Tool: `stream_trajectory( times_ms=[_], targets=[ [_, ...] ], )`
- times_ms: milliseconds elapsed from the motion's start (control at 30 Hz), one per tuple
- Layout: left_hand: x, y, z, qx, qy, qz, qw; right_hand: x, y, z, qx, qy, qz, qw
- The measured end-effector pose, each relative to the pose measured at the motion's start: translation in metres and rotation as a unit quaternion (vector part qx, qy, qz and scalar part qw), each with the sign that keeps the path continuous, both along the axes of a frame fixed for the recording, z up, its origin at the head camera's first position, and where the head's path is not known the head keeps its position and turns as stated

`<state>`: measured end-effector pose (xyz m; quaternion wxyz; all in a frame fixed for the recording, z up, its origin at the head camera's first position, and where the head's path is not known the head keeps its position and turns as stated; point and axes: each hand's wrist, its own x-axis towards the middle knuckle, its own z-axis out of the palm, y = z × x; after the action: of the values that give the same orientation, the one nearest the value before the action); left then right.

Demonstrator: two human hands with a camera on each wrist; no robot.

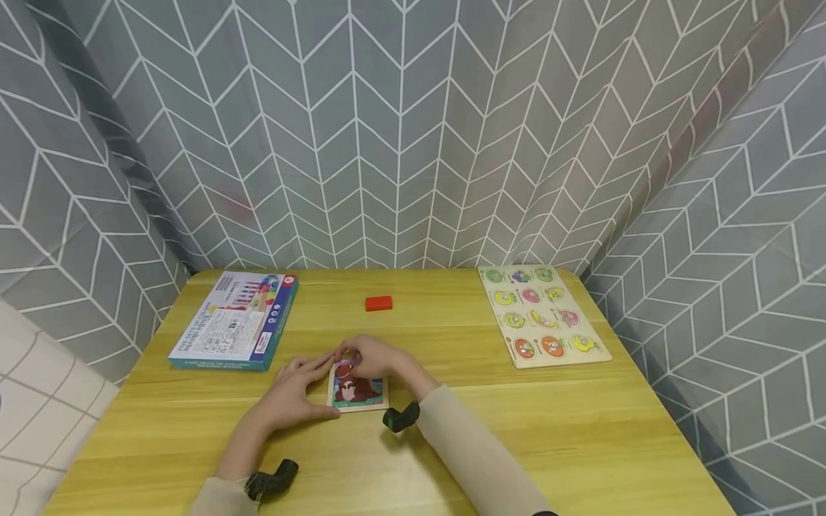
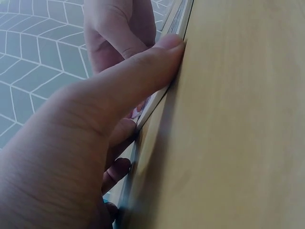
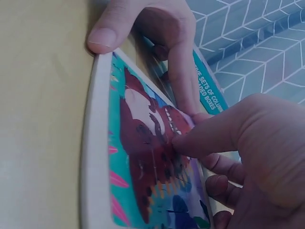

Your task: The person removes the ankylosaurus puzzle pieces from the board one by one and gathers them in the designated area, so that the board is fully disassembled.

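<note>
A small framed jigsaw puzzle [image 1: 356,393] with a red-brown dinosaur lies on the table between the hands. My left hand [image 1: 298,395] braces its left side. The left thumb [image 2: 167,50] touches the near corner, and the forefinger reaches the far-left corner. Over the puzzle's upper part is my right hand [image 1: 376,358], with bent fingers. Its thumb [image 3: 205,136] touches the dinosaur picture [image 3: 143,124] near the head. Curled right fingers [image 3: 221,167] show beyond the far edge. Whether they pinch a piece is hidden.
A blue-and-white box [image 1: 232,322] lies at the back left. Behind the puzzle sits a red block [image 1: 378,303]. A wooden fruit-picture board [image 1: 532,326] lies at the back right. Patterned grey curtains [image 1: 400,143] hang behind the wooden table [image 1: 581,430].
</note>
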<state>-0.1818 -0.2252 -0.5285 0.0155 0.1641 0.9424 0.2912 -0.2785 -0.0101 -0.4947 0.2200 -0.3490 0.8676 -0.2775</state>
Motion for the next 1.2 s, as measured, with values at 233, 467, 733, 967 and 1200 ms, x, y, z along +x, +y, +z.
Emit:
stream_trajectory(
  times_ms=[233,467,733,967,1200],
  targets=[
    [-0.002,-0.001,-0.006,0.005,-0.005,0.004,1.0,0.005,0.005,-0.009,-0.042,0.046,0.014,0.998],
    [-0.001,-0.002,-0.006,0.008,-0.004,0.003,1.0,0.01,0.011,-0.022,-0.067,0.096,0.02,0.993],
    [0.0,-0.001,-0.007,0.003,-0.008,0.006,0.9999,0.013,0.012,-0.022,-0.058,0.097,-0.006,0.9936],
    [0.001,-0.004,-0.007,0.002,-0.01,0.004,0.9999,0.019,0.013,-0.019,-0.064,0.109,-0.031,0.9916],
    [-0.001,-0.008,-0.006,0.009,-0.013,0.007,0.9999,0.012,0.047,-0.024,-0.132,0.118,-0.112,0.9779]
  ],
)
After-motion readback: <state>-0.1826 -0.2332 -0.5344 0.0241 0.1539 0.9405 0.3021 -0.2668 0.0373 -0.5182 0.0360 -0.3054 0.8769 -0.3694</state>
